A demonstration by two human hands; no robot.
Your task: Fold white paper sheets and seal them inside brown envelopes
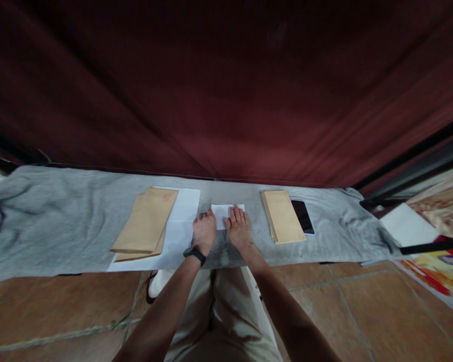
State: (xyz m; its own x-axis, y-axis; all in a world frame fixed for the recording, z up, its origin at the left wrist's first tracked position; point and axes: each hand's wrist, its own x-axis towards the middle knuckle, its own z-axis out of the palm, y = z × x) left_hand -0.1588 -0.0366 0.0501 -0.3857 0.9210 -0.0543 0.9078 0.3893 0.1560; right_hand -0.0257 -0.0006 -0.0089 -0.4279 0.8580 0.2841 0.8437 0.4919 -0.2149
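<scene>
A: From the head view, how is the left grip?
B: The left hand (204, 230) is curled inward beside the left edge of a small white rectangular paper (219, 213); I can't tell whether it pinches it
A: And the right?
B: The right hand (239, 229) lies flat across the paper's right part, fingers extended, clasping nothing
A: Where's the paper?
B: On the grey cloth-covered worktop (71, 216), between two stacks of brown paper envelopes (285, 216)
</scene>
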